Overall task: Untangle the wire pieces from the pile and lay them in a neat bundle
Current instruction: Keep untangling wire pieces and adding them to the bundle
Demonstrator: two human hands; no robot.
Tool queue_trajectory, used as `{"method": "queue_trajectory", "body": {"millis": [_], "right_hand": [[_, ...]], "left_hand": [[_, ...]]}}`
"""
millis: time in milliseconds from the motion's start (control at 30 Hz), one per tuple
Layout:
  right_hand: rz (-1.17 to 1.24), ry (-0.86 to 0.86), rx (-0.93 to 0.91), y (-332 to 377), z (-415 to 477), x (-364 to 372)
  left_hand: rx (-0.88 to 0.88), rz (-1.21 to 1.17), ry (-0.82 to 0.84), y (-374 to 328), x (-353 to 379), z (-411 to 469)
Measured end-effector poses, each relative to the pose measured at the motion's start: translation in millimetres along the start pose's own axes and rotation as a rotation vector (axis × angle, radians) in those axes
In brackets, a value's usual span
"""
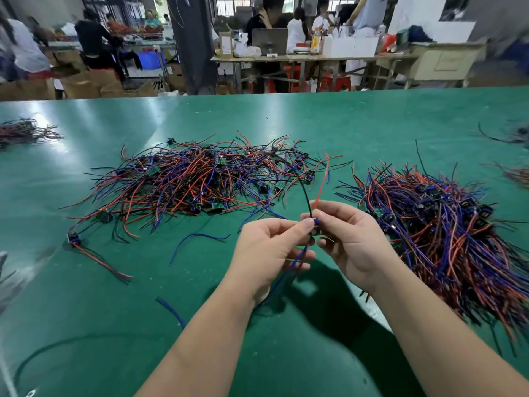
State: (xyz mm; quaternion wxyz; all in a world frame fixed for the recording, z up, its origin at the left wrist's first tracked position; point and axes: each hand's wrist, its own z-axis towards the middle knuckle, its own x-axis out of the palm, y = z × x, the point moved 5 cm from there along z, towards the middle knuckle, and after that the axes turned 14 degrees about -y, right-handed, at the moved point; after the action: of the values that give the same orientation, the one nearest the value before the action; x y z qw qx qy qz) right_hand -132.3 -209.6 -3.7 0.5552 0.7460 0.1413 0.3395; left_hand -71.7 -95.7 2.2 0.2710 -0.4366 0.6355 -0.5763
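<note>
A tangled pile of red, blue and black wire pieces with small green boards spreads over the middle of the green table. To the right lies a denser bundle of the same wire pieces, its wires running roughly one way. Between them, above the table, my left hand and my right hand pinch one wire piece together. Its black and red wires rise toward the pile; its blue wires hang down under my left hand.
Single wire pieces lie loose at the left and in front. A smaller heap of wires sits at the far left edge, more wires at the far right. People work at desks beyond the table.
</note>
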Motion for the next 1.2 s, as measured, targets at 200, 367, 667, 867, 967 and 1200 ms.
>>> {"method": "queue_trajectory", "body": {"millis": [200,367,667,867,967,1200], "right_hand": [[-0.053,0.006,-0.013,-7.5,-3.2,3.2],[-0.003,-0.015,0.070,-9.1,-2.6,3.6],[0.078,0.061,0.223,2.5,-1.0,7.6],[0.110,0.096,0.301,-6.2,-3.3,8.1],[0.170,0.096,0.360,-13.7,-6.2,1.4],[0.113,-0.084,0.207,-2.4,0.6,-13.9]], "left_hand": [[-0.023,-0.035,-0.035,4.3,-2.2,2.3],[-0.118,-0.031,0.072,6.1,0.5,0.9],[-0.145,-0.124,0.228,-2.4,4.3,-3.5],[-0.047,0.009,0.250,-1.7,2.8,-3.8],[-0.102,0.037,0.282,4.3,5.1,-5.6],[-0.145,0.200,0.387,9.4,3.7,-10.1]]}}
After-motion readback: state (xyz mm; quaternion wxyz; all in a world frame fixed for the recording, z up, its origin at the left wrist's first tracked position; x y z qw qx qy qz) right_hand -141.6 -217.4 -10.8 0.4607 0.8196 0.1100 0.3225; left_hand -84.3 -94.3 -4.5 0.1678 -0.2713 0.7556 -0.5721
